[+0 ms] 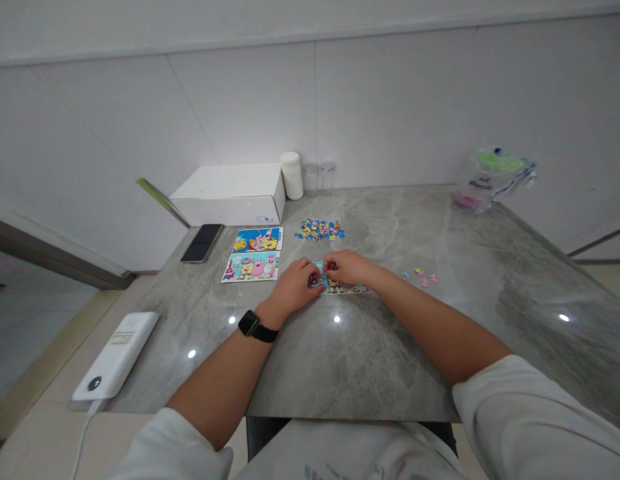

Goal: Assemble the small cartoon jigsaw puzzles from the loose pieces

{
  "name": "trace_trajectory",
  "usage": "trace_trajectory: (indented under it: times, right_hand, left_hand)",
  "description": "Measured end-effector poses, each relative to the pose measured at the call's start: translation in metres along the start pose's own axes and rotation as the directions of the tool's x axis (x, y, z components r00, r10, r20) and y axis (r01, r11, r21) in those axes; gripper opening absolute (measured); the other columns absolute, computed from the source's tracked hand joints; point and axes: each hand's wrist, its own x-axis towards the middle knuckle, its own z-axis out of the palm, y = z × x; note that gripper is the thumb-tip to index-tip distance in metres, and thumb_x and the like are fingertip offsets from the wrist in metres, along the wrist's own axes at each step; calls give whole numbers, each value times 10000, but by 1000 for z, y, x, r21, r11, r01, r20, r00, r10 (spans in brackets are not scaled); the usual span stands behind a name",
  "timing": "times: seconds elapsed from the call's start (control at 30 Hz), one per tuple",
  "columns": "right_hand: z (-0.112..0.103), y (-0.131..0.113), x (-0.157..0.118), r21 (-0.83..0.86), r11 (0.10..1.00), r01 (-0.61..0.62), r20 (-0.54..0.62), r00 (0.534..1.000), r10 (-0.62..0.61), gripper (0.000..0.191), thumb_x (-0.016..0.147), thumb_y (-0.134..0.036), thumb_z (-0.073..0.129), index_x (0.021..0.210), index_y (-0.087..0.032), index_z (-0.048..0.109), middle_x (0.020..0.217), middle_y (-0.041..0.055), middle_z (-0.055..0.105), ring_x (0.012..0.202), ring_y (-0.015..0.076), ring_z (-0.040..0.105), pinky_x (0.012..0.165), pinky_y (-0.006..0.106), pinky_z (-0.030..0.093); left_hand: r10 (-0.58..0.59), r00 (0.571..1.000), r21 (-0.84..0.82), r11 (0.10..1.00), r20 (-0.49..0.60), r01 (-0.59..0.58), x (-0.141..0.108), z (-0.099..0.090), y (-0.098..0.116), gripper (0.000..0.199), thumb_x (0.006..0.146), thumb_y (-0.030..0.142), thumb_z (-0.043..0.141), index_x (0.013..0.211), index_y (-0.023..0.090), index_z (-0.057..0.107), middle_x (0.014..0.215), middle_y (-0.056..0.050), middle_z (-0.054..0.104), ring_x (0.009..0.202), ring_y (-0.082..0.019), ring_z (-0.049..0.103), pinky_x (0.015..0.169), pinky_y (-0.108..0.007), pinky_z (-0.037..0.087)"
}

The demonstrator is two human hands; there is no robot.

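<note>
A partly covered cartoon puzzle [347,289] lies flat on the grey marble table, under and between my hands. My left hand [297,283] rests at its left edge, fingers curled together; whatever they may hold is hidden. My right hand [347,267] is pinched over the puzzle's upper part, and anything between its fingertips is too small to name. Behind the hands lies a pile of small colourful puzzle pieces [320,230]. Several loose pieces [425,278] are to the right of my right hand. Two cartoon picture cards [257,240] lie one above the other at the left.
A phone [203,243] and a white box [230,193] are at the back left, beside a white bottle [292,176] and two clear glasses [327,179]. A plastic bag [495,180] stands back right. A white corded device [116,357] sits at the left edge.
</note>
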Motion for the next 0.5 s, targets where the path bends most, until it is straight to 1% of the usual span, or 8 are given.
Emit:
trace_trajectory:
  times: [0.17, 0.27, 0.5]
  right_hand:
    - [1, -2, -1, -51, 999, -11, -1, 1000, 11, 175, 905, -193, 680, 1039, -203, 793, 968, 34, 808, 848, 165, 697, 723, 240, 419]
    - [1, -3, -1, -72, 997, -16, 11, 1000, 17, 178, 908, -203, 678, 1043, -201, 794, 966, 39, 810, 841, 168, 697, 715, 246, 414]
    - [4, -1, 0, -72, 997, -4, -9, 1000, 3, 178, 908, -219, 672, 1035, -205, 795, 958, 39, 808, 844, 171, 699, 717, 248, 415]
  left_hand:
    - [10, 1000, -7, 1000, -3, -10, 0, 0, -1, 192, 857, 282, 810, 995, 203, 703, 1022, -57, 619, 954, -226, 614, 883, -377, 522]
    - [13, 1000, -10, 1000, 1, -13, 0, 0, -1, 206, 858, 285, 815, 1019, 205, 715, 1052, -63, 626, 979, -229, 624, 906, -381, 528]
    - [18, 1000, -2, 1000, 1, -18, 0, 2, -3, 221, 871, 303, 802, 1062, 222, 727, 1090, -66, 636, 1021, -236, 635, 943, -396, 536]
